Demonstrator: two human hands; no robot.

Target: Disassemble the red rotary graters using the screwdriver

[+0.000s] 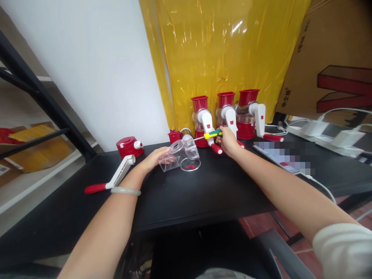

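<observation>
In the head view, the left hand (pixel 155 158) holds a clear plastic housing (pixel 180 153) just above the worktop (pixel 215 197), fingers around its boxy end. The right hand (pixel 229 142) is closed around a screwdriver (pixel 213 133), its tip close to the housing; whether they touch, I cannot tell. The housing looks light, stiff and rather slick, likely to crack if dropped; the boxy end seems its best hold. The worktop is dark and smooth-looking, backed by a yellow plastic curtain (pixel 226 50) and a cardboard box (pixel 328 66).
</observation>
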